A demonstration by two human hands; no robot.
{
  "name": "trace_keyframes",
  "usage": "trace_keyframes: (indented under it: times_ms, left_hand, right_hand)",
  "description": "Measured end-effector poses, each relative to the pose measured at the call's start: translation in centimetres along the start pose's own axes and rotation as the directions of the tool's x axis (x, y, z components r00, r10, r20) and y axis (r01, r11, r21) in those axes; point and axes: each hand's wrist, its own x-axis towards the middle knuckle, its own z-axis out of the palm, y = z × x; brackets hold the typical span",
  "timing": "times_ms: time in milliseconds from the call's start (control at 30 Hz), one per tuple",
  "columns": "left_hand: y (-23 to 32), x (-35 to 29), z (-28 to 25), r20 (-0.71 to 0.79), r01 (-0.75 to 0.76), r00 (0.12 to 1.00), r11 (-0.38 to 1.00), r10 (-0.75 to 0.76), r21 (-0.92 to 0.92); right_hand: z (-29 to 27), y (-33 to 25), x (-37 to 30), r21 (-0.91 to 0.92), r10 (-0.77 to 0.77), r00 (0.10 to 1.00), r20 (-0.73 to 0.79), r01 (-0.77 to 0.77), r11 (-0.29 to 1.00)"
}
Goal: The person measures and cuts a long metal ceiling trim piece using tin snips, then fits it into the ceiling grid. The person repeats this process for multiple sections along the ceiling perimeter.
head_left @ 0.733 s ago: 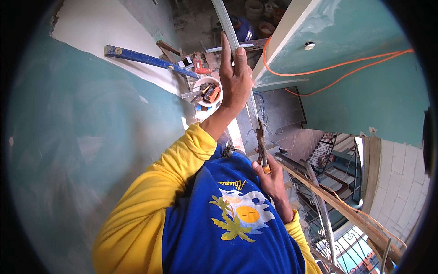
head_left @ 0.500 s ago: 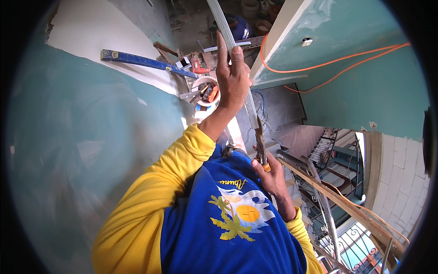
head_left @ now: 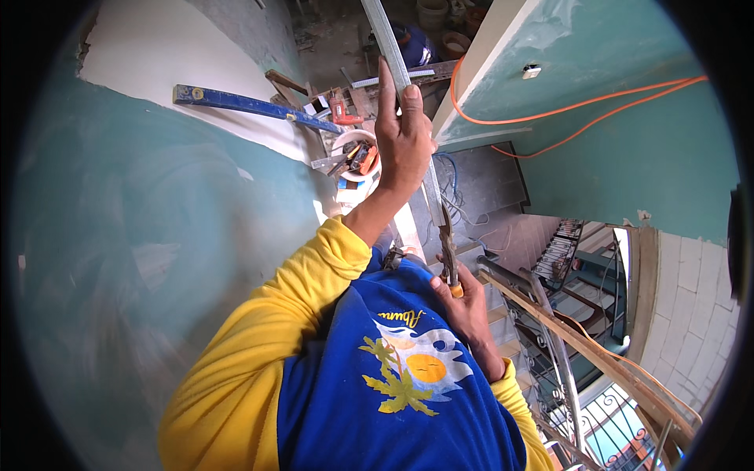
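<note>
"Metal strip (head_left: 386,39) first: where did you have it?"

"Out in front of me. It ran from the top edge of my view, behind my left hand (head_left: 404,145), and down to the snips (head_left: 448,255). My left hand grasped it, thumb laid on the strip and forefinger stretched along it."

"And the other hand?"

"My right hand (head_left: 471,304) was wrapped round the yellow handle (head_left: 456,290) of the snips, low down by my shirt (head_left: 330,377). Their tips met the near end of the strip. Whether they bit into it, I couldn't tell."

"What containers were about?"

"A white bucket (head_left: 358,178) stood just left of my left wrist, crammed with tools (head_left: 367,161). I could pick out orange and black ones, and a flat grey blade (head_left: 323,162) poked out past the rim. Farther off, in the dim part, were some pails (head_left: 432,13); I couldn't make out what was in them. A red drill (head_left: 342,112) lay just beyond the bucket."

"Any writing?"

"Yellow lettering (head_left: 400,317) on my blue shirt, upside down as I looked at it, next to a print (head_left: 426,366) of a sun and a palm tree. Marks on the blue spirit level (head_left: 236,104) were too small to read."

"How were your arms?"

"Left arm reaching forward, its yellow sleeve (head_left: 306,275) bunched below the bare wrist. Right arm bent, close to my side."
</note>
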Motion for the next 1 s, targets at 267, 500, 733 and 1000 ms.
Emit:
trace_keyframes:
  times_ms: [267, 500, 733, 1000]
  left_hand:
    - [-0.3, -0.2, 0.3, 0.018, -0.005, 1.000, 1.000, 0.005, 0.009]
    - [0.2, -0.2, 0.2, 0.029, -0.007, 1.000, 1.000, 0.007, -0.012]
    - [0.4, -0.3, 0.4, 0.053, 0.003, 0.999, 1.000, -0.002, -0.023]
    - [1.3, 4.0, -2.5, 0.145, 0.108, 0.988, 0.882, -0.046, -0.459]
  right_hand:
    - [-0.2, -1.1, 0.1, 0.006, 0.030, 0.999, 0.026, -0.030, 1.000]
    - [0.5, -0.1, 0.1, -0.084, -0.056, 0.995, -0.088, 0.048, 0.995]
    - [1.6, 0.3, -0.4, -0.095, -0.098, 0.980, -0.173, 0.083, 0.992]
    - [-0.4, -1.3, -1.0, -0.263, -0.061, 0.998, -0.012, 0.055, 0.963]
